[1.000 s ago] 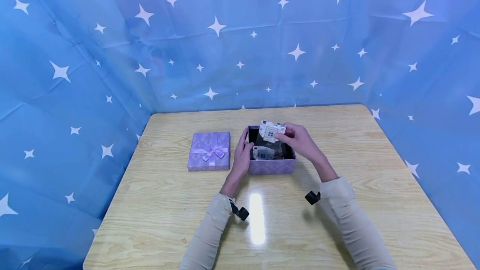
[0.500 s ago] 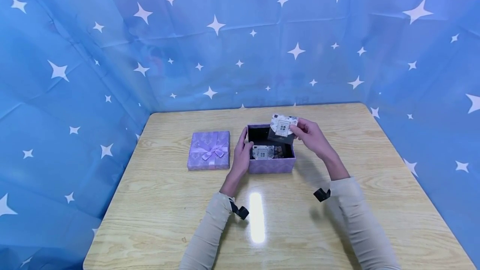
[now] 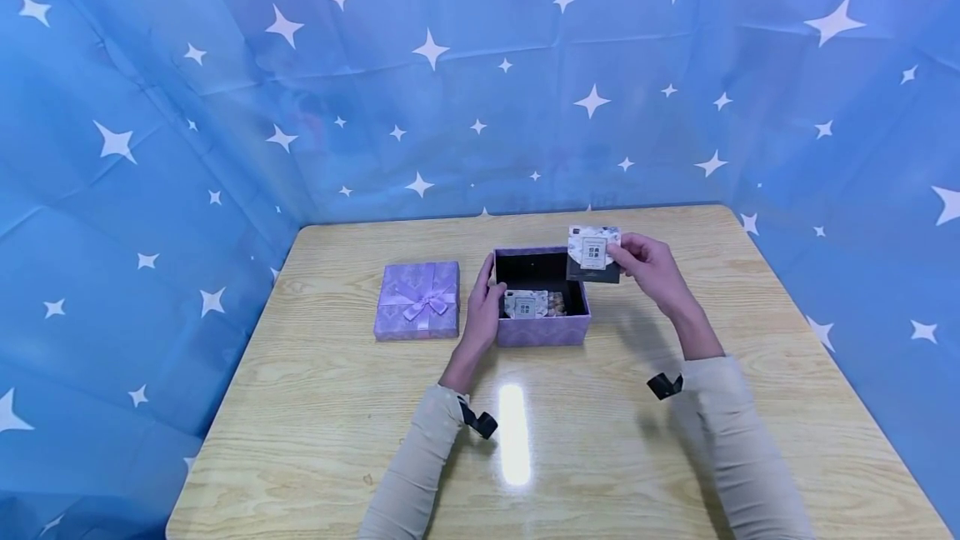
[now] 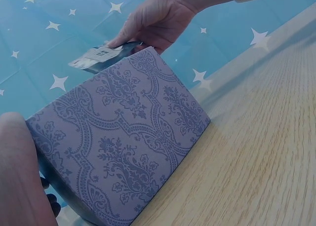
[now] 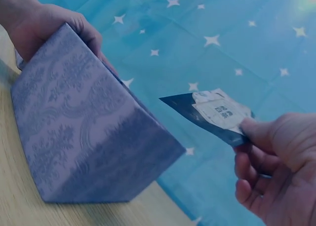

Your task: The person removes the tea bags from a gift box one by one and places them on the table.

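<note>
A small flat packet [image 3: 593, 255], white-patterned above and dark below with a printed label, is pinched between the thumb and fingers of my right hand [image 3: 652, 269]. It is held up over the right end of an open purple gift box [image 3: 543, 332]. My left hand [image 3: 482, 315] grips the box's left side, with the thumb at the rim. Inside the box, a similar packet [image 3: 527, 304] lies at the front left, beside a small brownish item [image 3: 556, 304] too small to identify. In the right wrist view the pinched packet [image 5: 222, 112] is apart from the box.
A purple lid [image 3: 417, 302] with a ribbon bow lies on the wooden table [image 3: 337, 423], left of the box. A blue curtain [image 3: 480, 82] with white stars hangs behind the table and along both sides.
My right hand has moved right with the packet, from over the box's middle to over its right end. My left hand and the box have stayed in place.
</note>
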### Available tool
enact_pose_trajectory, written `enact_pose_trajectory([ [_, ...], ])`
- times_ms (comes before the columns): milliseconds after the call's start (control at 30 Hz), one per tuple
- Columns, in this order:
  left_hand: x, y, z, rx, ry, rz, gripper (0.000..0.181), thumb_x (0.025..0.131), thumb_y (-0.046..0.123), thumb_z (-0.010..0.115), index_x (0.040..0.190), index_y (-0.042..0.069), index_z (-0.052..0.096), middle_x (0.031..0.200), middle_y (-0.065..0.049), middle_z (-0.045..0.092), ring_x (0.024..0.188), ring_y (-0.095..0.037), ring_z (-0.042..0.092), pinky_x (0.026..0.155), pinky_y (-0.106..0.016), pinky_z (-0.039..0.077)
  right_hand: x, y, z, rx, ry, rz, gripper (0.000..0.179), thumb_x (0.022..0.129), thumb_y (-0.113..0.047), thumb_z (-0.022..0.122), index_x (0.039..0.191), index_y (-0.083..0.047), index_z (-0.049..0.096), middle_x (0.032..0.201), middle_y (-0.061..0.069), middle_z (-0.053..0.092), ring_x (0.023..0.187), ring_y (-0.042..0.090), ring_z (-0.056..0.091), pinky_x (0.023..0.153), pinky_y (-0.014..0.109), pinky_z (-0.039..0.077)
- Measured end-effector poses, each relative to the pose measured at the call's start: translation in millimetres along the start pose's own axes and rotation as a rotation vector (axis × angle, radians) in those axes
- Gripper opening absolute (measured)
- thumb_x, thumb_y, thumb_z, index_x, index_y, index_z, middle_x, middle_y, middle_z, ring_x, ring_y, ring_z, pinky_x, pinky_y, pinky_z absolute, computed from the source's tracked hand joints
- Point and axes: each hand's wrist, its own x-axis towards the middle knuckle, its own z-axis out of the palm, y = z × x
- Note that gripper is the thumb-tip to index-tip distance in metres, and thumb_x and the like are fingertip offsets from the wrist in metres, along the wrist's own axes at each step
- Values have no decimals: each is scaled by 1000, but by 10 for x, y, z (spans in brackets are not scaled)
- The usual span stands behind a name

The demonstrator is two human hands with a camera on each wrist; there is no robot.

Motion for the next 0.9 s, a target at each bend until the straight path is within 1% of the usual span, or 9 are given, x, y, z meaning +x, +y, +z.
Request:
enact_pose_trajectory([
  [133, 4, 8, -5, -6, 1, -7, 62, 109, 13, 45, 166, 30, 28, 172, 8, 23, 155, -26, 25, 113, -48, 32, 14, 44, -60, 13, 41, 8, 38, 107, -28, 62, 117, 8, 65, 88, -5, 66, 74, 11, 57, 65, 21, 50],
  [267, 18, 19, -12, -6, -6, -21, 62, 109, 9, 42, 167, 22, 25, 174, 0, 21, 154, -32, 27, 113, -50, 30, 44, 110, -119, -3, 70, 30, 40, 106, -31, 62, 115, 8, 64, 85, -7, 64, 75, 13, 56, 64, 21, 49],
  [400, 28, 33, -11, 0, -9, -31, 62, 108, 7, 42, 167, 17, 24, 174, -6, 20, 157, -33, 21, 115, -51, 30, 72, 180, -178, -28, 84, 57, 41, 106, -33, 62, 114, 8, 64, 84, -6, 62, 76, 16, 55, 64, 22, 48],
  [533, 11, 49, 6, 3, 7, -22, 62, 108, 9, 43, 167, 22, 27, 173, 0, 23, 151, -31, 30, 109, -48, 32, 95, 249, -235, -65, 81, 87, 43, 107, -35, 59, 115, 7, 64, 89, 1, 63, 76, 14, 54, 64, 22, 48],
  [600, 4, 50, 11, -1, 13, -13, 63, 108, 9, 44, 166, 25, 28, 172, 3, 24, 141, -35, 40, 104, -47, 34, 111, 291, -260, -82, 70, 102, 43, 108, -36, 58, 115, 7, 62, 90, 3, 62, 77, 15, 54, 65, 23, 48],
  [667, 2, 44, 10, -4, 12, -3, 62, 108, 11, 45, 166, 28, 29, 172, 4, 25, 135, -37, 43, 101, -45, 35, 125, 335, -280, -93, 61, 117, 44, 108, -36, 57, 115, 7, 62, 91, 3, 61, 79, 17, 55, 65, 23, 49],
  [767, 6, 22, 4, -10, 8, 9, 62, 108, 12, 45, 166, 29, 30, 173, 0, 25, 143, -34, 41, 104, -47, 36, 150, 410, -298, -95, 46, 142, 43, 108, -35, 57, 114, 7, 60, 89, 2, 59, 80, 21, 55, 64, 24, 48],
  [833, 7, 11, -2, -2, 3, 11, 62, 108, 13, 45, 165, 30, 30, 173, 0, 25, 153, -28, 31, 108, -47, 35, 166, 464, -301, -95, 37, 160, 43, 108, -34, 57, 114, 8, 60, 89, 2, 58, 80, 20, 55, 64, 25, 49],
  [900, 6, 2, -6, 5, -3, 9, 62, 108, 14, 44, 166, 31, 30, 173, 1, 25, 154, -26, 30, 106, -47, 36, 185, 525, -300, -101, 30, 174, 42, 108, -32, 58, 114, 9, 60, 90, 2, 59, 79, 17, 55, 64, 26, 50],
])
